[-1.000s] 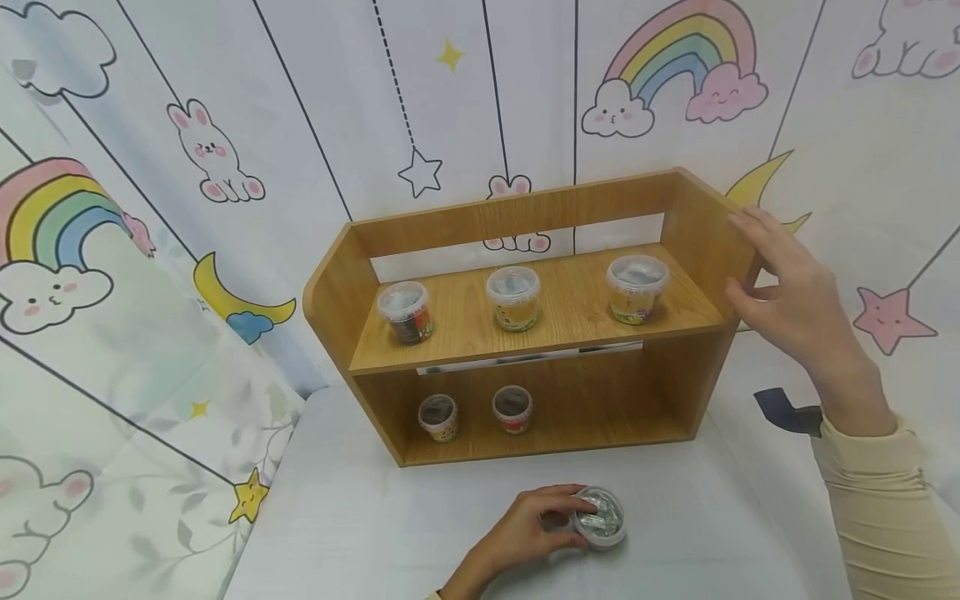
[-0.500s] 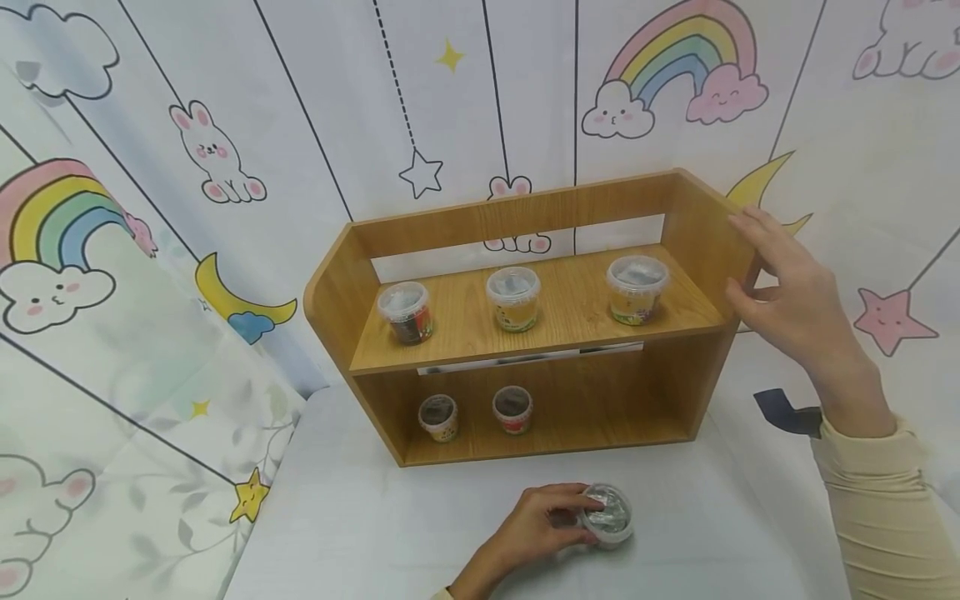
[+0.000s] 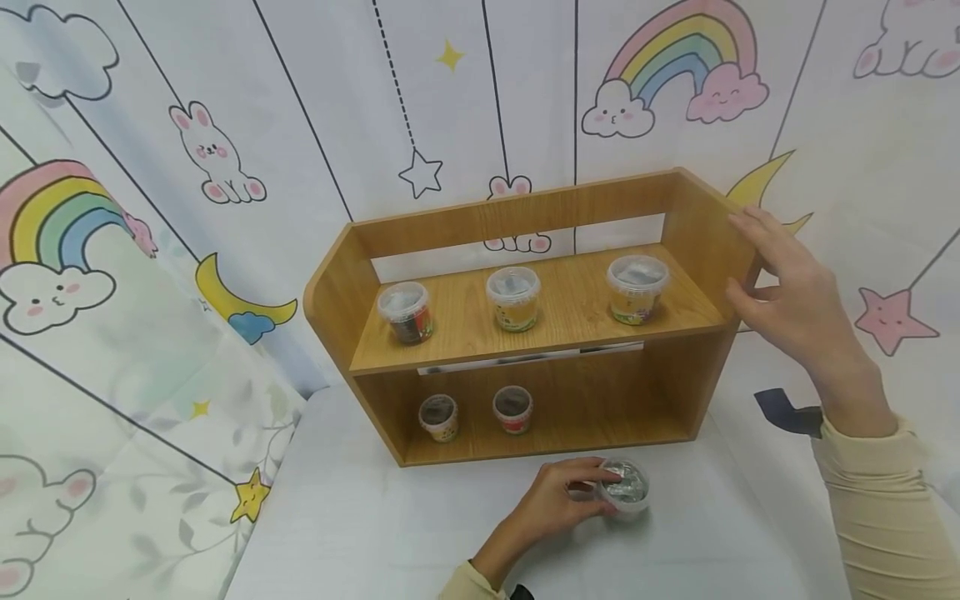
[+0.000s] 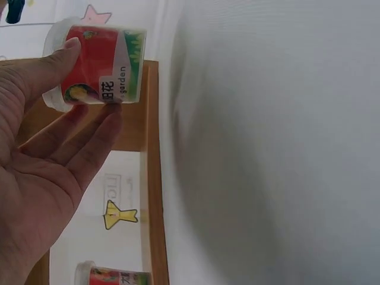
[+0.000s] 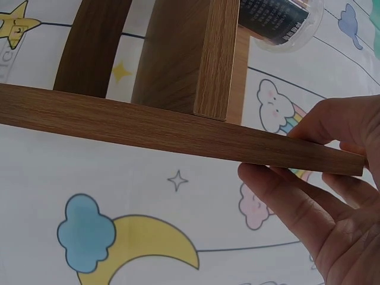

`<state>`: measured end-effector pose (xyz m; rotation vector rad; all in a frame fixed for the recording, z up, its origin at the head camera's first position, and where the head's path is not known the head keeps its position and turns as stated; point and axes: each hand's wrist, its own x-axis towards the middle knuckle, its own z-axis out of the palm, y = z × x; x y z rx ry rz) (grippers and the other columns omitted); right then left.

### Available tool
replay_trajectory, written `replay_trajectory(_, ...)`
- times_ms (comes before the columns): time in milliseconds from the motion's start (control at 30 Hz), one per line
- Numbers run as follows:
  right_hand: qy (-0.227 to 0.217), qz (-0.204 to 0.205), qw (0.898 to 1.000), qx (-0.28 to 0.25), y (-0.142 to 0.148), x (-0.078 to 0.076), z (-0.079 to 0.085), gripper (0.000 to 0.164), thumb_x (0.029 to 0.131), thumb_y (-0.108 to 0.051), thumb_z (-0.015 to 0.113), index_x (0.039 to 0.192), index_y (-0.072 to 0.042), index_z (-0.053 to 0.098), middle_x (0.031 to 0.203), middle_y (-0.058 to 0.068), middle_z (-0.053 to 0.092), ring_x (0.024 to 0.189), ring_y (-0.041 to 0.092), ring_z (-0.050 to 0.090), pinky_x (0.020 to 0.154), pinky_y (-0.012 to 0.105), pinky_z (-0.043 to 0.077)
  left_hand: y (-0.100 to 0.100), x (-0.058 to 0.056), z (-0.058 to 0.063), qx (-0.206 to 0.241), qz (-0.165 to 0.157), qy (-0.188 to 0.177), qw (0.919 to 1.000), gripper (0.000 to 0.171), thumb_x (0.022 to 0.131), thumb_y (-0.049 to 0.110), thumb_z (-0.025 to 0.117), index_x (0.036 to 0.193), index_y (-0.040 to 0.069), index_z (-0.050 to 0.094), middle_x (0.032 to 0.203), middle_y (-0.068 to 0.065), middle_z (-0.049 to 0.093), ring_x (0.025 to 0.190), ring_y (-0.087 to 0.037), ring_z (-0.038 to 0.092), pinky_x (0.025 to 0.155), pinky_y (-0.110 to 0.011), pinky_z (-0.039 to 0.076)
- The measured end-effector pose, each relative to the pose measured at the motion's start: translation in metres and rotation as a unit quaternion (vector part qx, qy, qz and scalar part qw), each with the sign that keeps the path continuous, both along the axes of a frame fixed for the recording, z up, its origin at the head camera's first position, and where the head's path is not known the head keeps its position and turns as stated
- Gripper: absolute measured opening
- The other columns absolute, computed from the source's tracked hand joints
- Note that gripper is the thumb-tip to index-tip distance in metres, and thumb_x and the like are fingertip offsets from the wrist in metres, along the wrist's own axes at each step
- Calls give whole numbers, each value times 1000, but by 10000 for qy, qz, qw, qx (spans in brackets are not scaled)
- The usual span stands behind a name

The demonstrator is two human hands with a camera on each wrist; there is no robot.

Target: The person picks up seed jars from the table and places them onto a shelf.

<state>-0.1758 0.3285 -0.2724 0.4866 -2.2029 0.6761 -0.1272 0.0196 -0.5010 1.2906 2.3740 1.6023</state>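
Note:
My left hand (image 3: 558, 500) pinches a small lidded plastic tub (image 3: 628, 492) by its side, low in front of the shelf. The left wrist view shows the red and green label on this tub (image 4: 98, 65), with the thumb on one side and fingers beneath it. Whether its base touches the table is hard to tell. A two-tier wooden shelf (image 3: 540, 354) stands behind. My right hand (image 3: 795, 292) grips its right side panel. Seen from the right wrist, the panel's edge (image 5: 148, 127) runs between thumb and fingers.
On the upper tier stand three lidded tubs, at left (image 3: 406, 312), middle (image 3: 514, 298) and right (image 3: 636, 289). Two smaller tubs, one yellow (image 3: 439, 418) and one red (image 3: 513, 410), sit on the lower tier's left half. A printed cloth (image 3: 480, 100) hangs behind the white table (image 3: 337, 517).
My left hand has carried the tub to the right and forward, toward the shelf's lower front edge. My right hand has stayed on the side panel.

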Motion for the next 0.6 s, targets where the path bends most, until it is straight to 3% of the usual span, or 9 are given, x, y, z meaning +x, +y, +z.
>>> replay_trajectory(333, 44, -4, 10000, 55, 1, -2, -1, 86, 75, 18, 71, 150, -15, 44, 156, 1, 36, 138, 24, 39, 76, -3, 31, 14, -13, 4, 121, 273, -186, 9994, 41, 78, 3, 82, 118, 7, 72, 126, -6, 65, 111, -7, 61, 80, -26, 56)
replay_trajectory(600, 48, -13, 10000, 77, 2, -2, -1, 86, 75, 18, 72, 150, -15, 44, 156, 1, 36, 140, 23, 38, 76, -3, 31, 25, -24, 3, 239, 499, -12, 9985, 41, 78, 4, 83, 118, 9, 72, 126, -4, 65, 112, -6, 61, 81, -31, 57)
